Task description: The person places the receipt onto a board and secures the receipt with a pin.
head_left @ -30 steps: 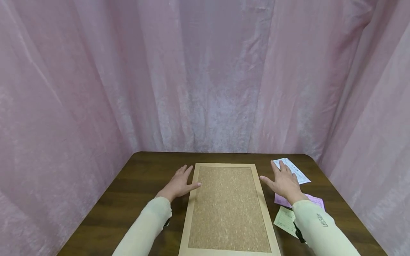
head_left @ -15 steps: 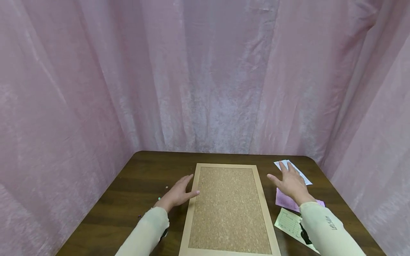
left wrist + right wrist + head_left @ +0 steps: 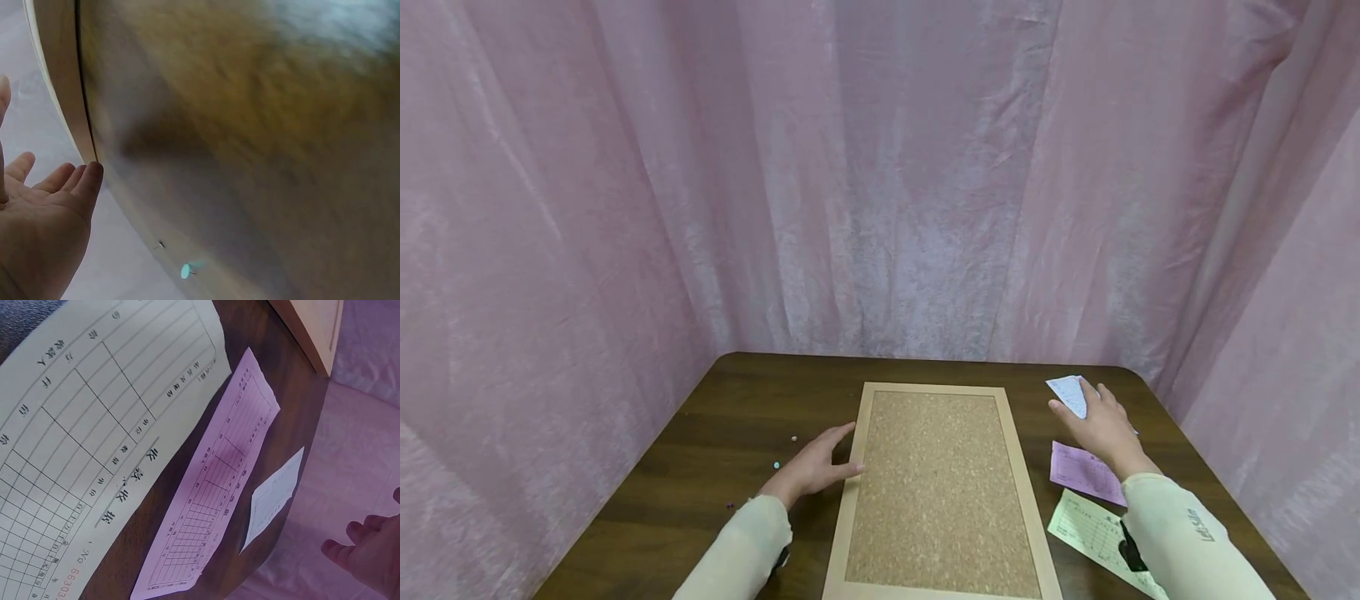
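Note:
A wood-framed cork board [image 3: 940, 492] lies lengthwise on the dark wooden table. My left hand [image 3: 811, 468] is at its left frame edge, fingers extended, thumb reaching over the frame, holding nothing. Over at the right, my right hand [image 3: 1103, 427] hovers above a white receipt slip [image 3: 1070, 393] with fingers spread and covers part of it. In the right wrist view that hand [image 3: 375, 550] shows apart from the white slip [image 3: 272, 500]. Nearer to me lie a purple receipt slip [image 3: 1084, 471] and a pale green one [image 3: 1093, 533], the latter partly under my right sleeve.
Left of my left hand, small thumbtacks are scattered on the table [image 3: 700, 450]: a pale one [image 3: 793, 438], a teal one [image 3: 777, 465] and a purple one [image 3: 729, 506]. Pink curtains [image 3: 880, 183] hang behind the table and along both sides.
My right hand has shifted right and a little nearer, uncovering more of the purple and green slips. The left hand has drawn slightly back toward me, and the tacks have come into sight.

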Demonstrator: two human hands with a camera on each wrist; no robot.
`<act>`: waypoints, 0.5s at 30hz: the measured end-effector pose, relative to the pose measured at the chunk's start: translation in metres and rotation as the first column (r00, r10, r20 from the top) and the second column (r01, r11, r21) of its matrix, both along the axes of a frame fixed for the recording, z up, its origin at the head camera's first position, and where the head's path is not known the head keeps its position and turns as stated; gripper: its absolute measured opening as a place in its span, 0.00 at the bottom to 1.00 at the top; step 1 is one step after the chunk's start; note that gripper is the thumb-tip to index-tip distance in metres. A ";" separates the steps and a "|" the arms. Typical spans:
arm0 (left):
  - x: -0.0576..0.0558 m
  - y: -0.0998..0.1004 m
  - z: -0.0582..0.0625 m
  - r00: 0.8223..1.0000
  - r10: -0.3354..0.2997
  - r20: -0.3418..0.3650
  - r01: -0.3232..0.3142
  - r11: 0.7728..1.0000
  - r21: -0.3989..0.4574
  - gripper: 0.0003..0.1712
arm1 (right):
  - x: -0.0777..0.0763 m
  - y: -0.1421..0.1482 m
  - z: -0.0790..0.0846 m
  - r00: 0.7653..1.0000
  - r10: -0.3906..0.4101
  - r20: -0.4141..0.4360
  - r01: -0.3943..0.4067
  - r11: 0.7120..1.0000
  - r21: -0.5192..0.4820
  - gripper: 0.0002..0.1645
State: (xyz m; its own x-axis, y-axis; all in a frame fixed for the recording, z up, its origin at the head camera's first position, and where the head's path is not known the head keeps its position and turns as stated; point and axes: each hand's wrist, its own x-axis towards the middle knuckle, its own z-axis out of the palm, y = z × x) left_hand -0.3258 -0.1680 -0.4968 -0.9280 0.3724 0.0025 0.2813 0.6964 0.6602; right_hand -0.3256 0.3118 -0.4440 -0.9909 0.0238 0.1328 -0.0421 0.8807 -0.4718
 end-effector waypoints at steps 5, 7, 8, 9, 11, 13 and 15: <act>0.005 -0.004 -0.004 0.999 -0.019 0.038 0.019 1.000 0.004 0.47 | 0.002 0.011 0.001 1.000 -0.012 0.015 0.013 0.996 -0.092 0.57; 0.006 -0.005 -0.005 0.999 -0.024 0.041 0.024 1.000 0.001 0.46 | 0.003 0.016 0.002 0.999 -0.025 0.029 0.028 0.990 -0.138 0.57; 0.006 -0.006 -0.005 0.999 -0.028 0.040 0.028 1.000 0.001 0.46 | 0.003 0.018 0.003 0.999 -0.029 0.033 0.034 0.987 -0.157 0.57; 0.007 -0.007 -0.006 0.999 -0.029 0.040 0.029 1.000 0.004 0.46 | 0.003 0.020 0.003 0.998 -0.034 0.043 0.042 0.983 -0.178 0.58; 0.008 -0.009 -0.007 0.999 -0.025 0.047 0.025 1.000 0.002 0.45 | 0.003 0.024 0.003 0.997 -0.040 0.062 0.052 0.975 -0.215 0.58; 0.010 -0.012 -0.007 0.998 -0.026 0.052 0.025 1.000 0.003 0.45 | 0.003 0.028 0.003 0.996 -0.050 0.080 0.067 0.969 -0.238 0.58; 0.011 -0.014 -0.007 0.998 -0.029 0.055 0.029 1.000 0.006 0.44 | 0.004 0.032 0.002 0.993 -0.065 0.102 0.089 0.961 -0.261 0.58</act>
